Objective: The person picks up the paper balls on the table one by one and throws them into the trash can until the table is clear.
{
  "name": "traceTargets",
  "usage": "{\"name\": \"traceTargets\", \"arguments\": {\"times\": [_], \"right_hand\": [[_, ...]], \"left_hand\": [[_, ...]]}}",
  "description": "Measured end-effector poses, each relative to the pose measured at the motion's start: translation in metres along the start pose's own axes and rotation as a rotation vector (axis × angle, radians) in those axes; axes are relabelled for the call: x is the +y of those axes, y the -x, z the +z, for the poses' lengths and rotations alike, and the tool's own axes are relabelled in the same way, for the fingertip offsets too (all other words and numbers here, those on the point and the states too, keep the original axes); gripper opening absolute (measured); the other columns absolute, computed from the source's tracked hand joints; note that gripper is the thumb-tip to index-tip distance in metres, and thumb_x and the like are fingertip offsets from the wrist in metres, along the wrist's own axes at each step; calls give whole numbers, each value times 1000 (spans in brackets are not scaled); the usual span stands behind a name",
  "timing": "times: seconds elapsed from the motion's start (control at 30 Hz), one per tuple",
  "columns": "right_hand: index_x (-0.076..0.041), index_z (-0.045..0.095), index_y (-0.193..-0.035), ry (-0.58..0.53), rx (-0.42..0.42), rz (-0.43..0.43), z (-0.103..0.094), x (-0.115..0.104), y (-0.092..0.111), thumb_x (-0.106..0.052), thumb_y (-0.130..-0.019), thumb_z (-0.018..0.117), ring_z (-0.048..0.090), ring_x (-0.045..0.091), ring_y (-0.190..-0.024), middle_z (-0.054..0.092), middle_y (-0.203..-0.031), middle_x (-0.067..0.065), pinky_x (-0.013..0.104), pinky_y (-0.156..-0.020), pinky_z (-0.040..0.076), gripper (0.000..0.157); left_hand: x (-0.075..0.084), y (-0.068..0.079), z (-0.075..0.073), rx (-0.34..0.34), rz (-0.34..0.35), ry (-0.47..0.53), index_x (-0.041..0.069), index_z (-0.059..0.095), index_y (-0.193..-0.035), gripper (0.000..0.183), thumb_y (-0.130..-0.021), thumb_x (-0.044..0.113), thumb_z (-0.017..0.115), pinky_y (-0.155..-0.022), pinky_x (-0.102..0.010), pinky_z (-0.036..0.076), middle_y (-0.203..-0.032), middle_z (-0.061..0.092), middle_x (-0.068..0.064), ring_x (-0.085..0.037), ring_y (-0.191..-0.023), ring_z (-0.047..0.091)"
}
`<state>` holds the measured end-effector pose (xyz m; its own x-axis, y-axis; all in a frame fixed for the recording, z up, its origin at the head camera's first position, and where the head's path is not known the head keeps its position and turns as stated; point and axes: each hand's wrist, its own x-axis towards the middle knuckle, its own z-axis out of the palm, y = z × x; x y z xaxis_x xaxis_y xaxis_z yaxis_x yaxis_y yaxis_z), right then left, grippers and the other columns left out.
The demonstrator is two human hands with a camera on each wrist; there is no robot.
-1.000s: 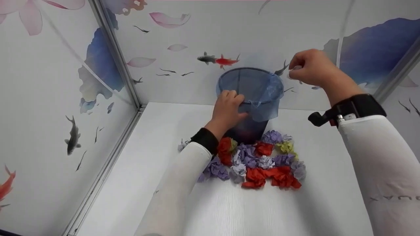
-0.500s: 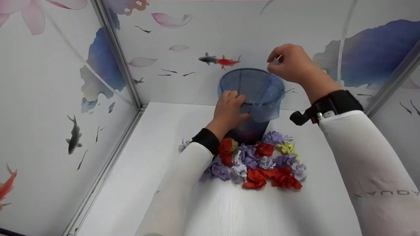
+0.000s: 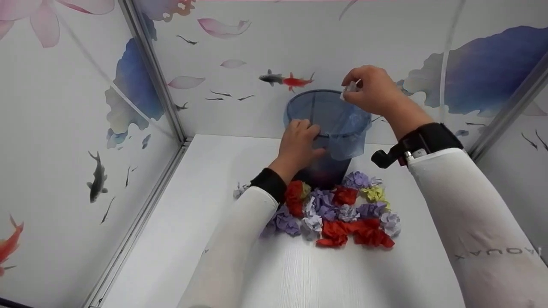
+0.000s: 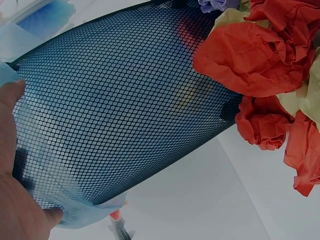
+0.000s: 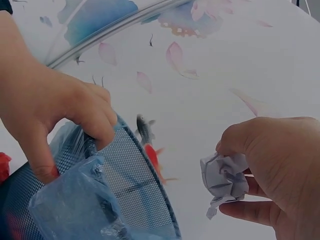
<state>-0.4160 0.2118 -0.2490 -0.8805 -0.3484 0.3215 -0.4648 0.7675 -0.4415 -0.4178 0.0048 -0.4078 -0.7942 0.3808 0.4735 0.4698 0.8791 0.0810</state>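
A mesh wastebasket point(image 3: 327, 169) with a blue plastic liner point(image 3: 349, 141) folded over its rim stands against the back wall. My left hand point(image 3: 297, 143) grips the near left part of that rim, fingers over the edge and thumb outside, as the right wrist view also shows. Above the basket's far right rim, my right hand point(image 3: 370, 92) pinches a crumpled white paper ball point(image 5: 224, 177) between thumb and fingers. Through the mesh in the left wrist view, blurred red and yellow patches show low in the basket.
Several crumpled paper balls lie on the white table point(image 3: 308, 273) before the basket: red point(image 3: 372, 233), purple point(image 3: 287, 220), white point(image 3: 390, 223) and yellow point(image 3: 376, 193). A panel printed with fish point(image 3: 97, 177) rises at the left; the printed back wall stands right behind the basket.
My right hand has moved left with the white paper ball, from beside the basket to over its right rim. My left hand has kept its hold on the rim.
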Motion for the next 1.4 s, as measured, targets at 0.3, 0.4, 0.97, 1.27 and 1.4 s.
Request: {"name": "traceTargets", "arguments": {"times": [0.3, 0.4, 0.97, 1.27, 1.4], "right_hand": [[-3, 67, -123, -13, -20, -5, 13, 11, 0, -16, -98, 59, 58, 36, -111, 60, -128, 18, 51, -92, 50, 30], [-3, 66, -124, -12, -38, -7, 17, 14, 0, -17, -98, 61, 57, 36, -111, 58, -130, 19, 52, -94, 49, 30], [-7, 63, -136, -2, -149, -12, 32, 19, 4, -27, -97, 66, 53, 43, -133, 53, -147, 20, 59, -108, 46, 43], [-9, 63, -137, 20, -167, -43, 26, 26, 17, -30, -97, 67, 51, 43, -134, 53, -148, 19, 61, -106, 46, 46], [-9, 63, -136, 41, -162, -63, 17, 33, 30, -30, -97, 68, 52, 44, -133, 54, -147, 19, 61, -104, 46, 44]], "left_hand": [[2, 0, 0, -12, -9, 5, 19, 62, -119, 51, -88, 56, 76, -103, -38, 43, -107, 53, -4, -25, -117, 50], [3, -1, 0, -26, -24, 16, 20, 62, -118, 48, -89, 56, 74, -101, -37, 43, -107, 52, -3, -24, -118, 49], [2, 1, 0, -33, -24, 4, 21, 61, -114, 46, -90, 58, 72, -99, -37, 44, -105, 51, -2, -24, -117, 50], [1, 0, 1, -27, -17, -28, 20, 62, -116, 49, -88, 58, 74, -101, -37, 44, -105, 52, -2, -24, -117, 50], [1, -1, -1, -28, -16, -27, 19, 62, -118, 50, -88, 57, 75, -102, -38, 44, -107, 54, -3, -26, -117, 51]]}}
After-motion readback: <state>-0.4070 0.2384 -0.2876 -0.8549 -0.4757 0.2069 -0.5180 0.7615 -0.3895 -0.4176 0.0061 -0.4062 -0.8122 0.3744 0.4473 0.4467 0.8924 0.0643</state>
